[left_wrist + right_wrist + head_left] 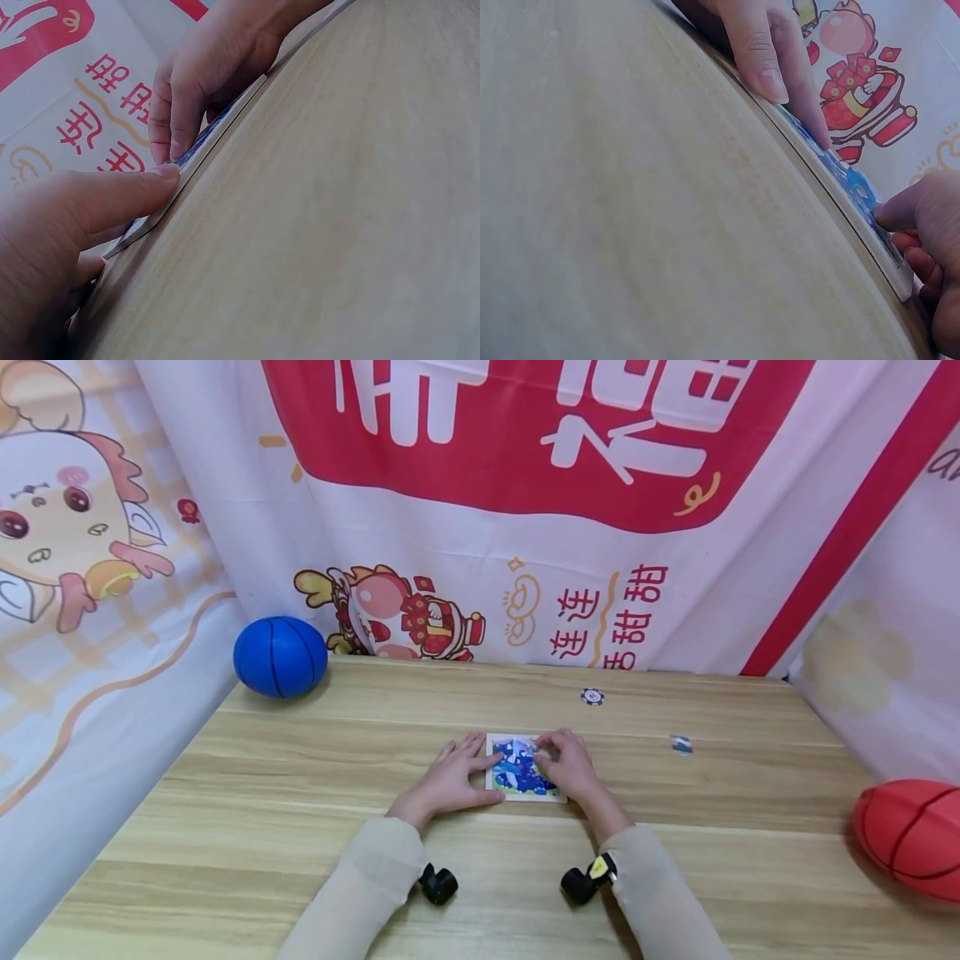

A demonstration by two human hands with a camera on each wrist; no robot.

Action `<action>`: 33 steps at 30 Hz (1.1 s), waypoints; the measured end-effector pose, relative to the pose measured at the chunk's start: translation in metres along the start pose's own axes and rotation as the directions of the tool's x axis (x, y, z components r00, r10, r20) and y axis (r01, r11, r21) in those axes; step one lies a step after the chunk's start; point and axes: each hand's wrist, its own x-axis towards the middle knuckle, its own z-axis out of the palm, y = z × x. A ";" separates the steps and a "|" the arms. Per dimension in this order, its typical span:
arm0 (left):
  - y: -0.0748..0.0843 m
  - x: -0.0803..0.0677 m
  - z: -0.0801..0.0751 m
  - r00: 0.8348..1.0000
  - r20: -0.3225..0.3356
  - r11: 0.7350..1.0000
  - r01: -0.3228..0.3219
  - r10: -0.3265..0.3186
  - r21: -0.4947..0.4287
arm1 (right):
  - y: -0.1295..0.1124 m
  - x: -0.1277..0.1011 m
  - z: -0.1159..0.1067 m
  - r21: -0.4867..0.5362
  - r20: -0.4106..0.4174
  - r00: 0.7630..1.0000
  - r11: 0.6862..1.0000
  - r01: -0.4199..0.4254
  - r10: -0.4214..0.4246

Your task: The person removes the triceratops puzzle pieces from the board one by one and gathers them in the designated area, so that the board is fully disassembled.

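A small jigsaw puzzle [517,781] lies flat on the table, its mostly blue picture set in a pale frame. My left hand [450,781] rests at its left side with fingers spread. Its thumb [765,71] touches the frame's near edge, and its index finger reaches onto the picture. Over the right part of the puzzle, my right hand [572,767] pinches a blue puzzle piece [861,187] between thumb and index finger. That piece stands slightly tilted above the picture. The right fingers hide part of the puzzle in the head view.
A loose puzzle piece [681,744] lies to the right, and a black-and-white poker chip [592,696] lies behind the puzzle. A blue ball [281,657] sits at the back left corner; a red ball [911,839] is at the right edge. Printed cloth [517,585] hangs behind the table.
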 end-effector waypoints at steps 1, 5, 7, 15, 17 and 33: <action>0.000 0.000 0.000 1.000 0.001 1.000 0.001 -0.001 -0.001 | 0.000 0.000 0.000 0.009 -0.003 1.000 1.000 0.001 -0.001; 0.000 0.000 0.000 1.000 0.001 1.000 0.002 -0.002 -0.001 | -0.002 0.001 0.001 0.040 -0.009 1.000 0.999 -0.013 0.013; 0.000 0.000 0.001 1.000 0.002 1.000 0.003 -0.003 0.001 | -0.002 0.001 0.001 0.052 -0.013 1.000 0.998 -0.020 0.021; 0.001 0.000 0.001 1.000 -0.005 1.000 0.002 -0.002 -0.008 | -0.003 0.003 0.000 0.108 -0.007 0.999 0.993 -0.049 0.050; 0.001 -0.001 0.000 1.000 -0.007 1.000 0.004 -0.004 -0.007 | -0.005 0.004 0.000 0.113 0.017 0.997 0.990 -0.080 0.079; -0.002 -0.001 0.003 1.000 -0.020 1.000 0.012 -0.012 -0.001 | -0.008 0.007 -0.004 0.045 0.126 0.991 0.998 -0.048 0.042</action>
